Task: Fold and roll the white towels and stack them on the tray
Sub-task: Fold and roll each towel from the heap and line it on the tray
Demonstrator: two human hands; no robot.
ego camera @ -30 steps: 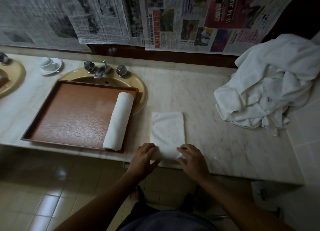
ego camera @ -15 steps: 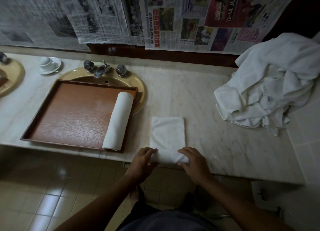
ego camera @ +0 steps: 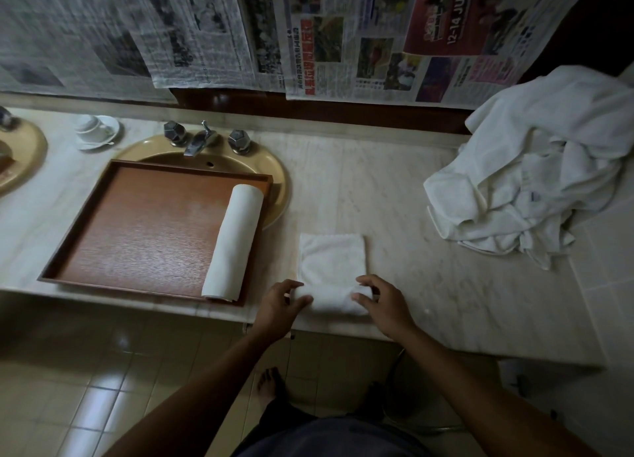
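Note:
A folded white towel (ego camera: 332,261) lies on the marble counter near its front edge, its near end rolled into a thick roll (ego camera: 332,300). My left hand (ego camera: 279,302) grips the roll's left end and my right hand (ego camera: 384,304) grips its right end. A brown wooden tray (ego camera: 137,223) rests over the sink to the left. One finished rolled white towel (ego camera: 235,242) lies along the tray's right side. A heap of loose white towels (ego camera: 535,168) sits at the counter's right end.
The yellow sink basin (ego camera: 274,178) with a chrome tap (ego camera: 199,140) and two knobs lies behind the tray. A white cup on a saucer (ego camera: 96,132) stands at the back left. Newspaper sheets (ego camera: 308,34) cover the wall. Tiled floor lies below the counter edge.
The roll at the towel's near end has grown thicker and moved away from me. The flat part of the towel has become shorter. Both hands stayed on the roll's ends.

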